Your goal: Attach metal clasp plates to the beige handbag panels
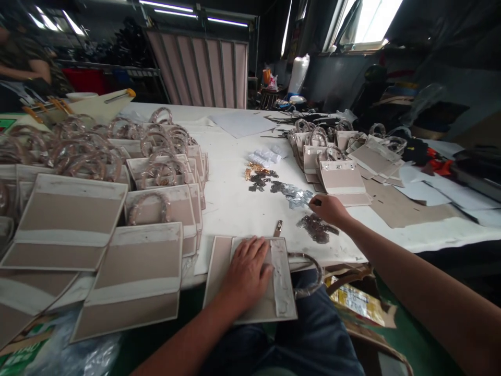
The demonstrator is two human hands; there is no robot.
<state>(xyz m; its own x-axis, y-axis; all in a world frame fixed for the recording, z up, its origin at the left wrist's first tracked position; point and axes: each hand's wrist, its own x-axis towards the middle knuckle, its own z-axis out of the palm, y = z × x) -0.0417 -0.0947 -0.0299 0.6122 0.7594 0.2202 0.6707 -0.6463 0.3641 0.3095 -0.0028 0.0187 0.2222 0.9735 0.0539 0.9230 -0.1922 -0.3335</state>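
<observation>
My left hand (249,269) lies flat, fingers stretched, on a beige bag panel (219,261) at the table's front edge. The panel has a pale strip, and a plastic-wrapped handle (319,277) loops out on its right. Just beyond its far edge lies a small gold metal clasp piece (278,228). Reaching to the right, my right hand (327,209) has its fingers pinched together at the edge of a pile of flat silver metal plates (296,195). Whatever is between those fingertips is too small to make out. A pile of brownish metal plates (318,228) lies just nearer.
Stacks of beige bag panels with wrapped handles (152,209) crowd the left. More bag pieces (340,180) stand at the right. Gold fittings (256,168), dark plates (258,181) and small white packets (266,155) lie mid-table. A person (27,62) is at the far left.
</observation>
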